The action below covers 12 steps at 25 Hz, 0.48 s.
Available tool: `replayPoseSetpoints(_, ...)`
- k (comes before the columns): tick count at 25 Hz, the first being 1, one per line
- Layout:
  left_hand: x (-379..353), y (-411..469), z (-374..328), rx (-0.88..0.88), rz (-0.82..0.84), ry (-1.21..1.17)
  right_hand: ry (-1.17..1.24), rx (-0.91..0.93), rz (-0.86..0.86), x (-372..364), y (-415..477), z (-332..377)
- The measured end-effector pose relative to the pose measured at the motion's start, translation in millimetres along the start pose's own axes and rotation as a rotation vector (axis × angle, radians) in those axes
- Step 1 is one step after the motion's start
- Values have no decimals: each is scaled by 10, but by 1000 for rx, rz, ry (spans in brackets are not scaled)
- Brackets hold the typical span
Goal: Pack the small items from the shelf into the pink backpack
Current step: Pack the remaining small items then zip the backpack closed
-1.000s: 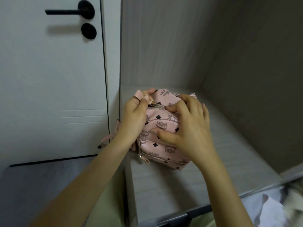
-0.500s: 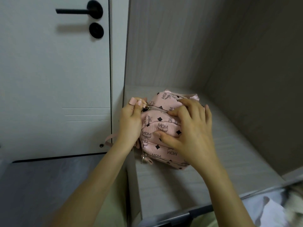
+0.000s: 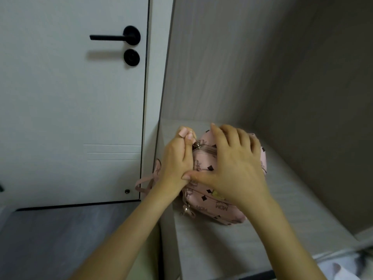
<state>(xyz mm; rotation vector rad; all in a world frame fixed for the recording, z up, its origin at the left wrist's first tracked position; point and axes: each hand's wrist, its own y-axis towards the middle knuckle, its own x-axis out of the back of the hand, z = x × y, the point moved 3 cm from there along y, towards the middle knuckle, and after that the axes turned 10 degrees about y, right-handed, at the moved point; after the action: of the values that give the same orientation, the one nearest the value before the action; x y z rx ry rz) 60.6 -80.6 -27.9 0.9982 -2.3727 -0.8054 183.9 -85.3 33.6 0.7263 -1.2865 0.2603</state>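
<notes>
On woodgrain shelf (image 3: 292, 201) — soft pink backpack (image 3: 220, 210)

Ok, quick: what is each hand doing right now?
Left hand: pinching the pink pull tab at the top of the pink backpack.
Right hand: open, fingers spread, pressing on the backpack.

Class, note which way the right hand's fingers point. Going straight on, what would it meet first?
Probably the shelf's back wall: the right hand rests on the pink backpack, with nothing else visible beyond; depth is unclear.
</notes>
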Motion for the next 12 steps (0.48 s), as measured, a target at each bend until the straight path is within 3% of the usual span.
replayPoseSetpoints(6, 12, -47, -29, 47, 46, -24, 98, 62, -88, 36, -4, -78)
replayPoseSetpoints(9, 96, -142, 70, 281, 212, -207, 93, 43, -103, 6, 23, -83)
replayPoseSetpoints(12, 273, -304, 189, 449, 251, -246, 128, 24, -103, 7, 33, -83)
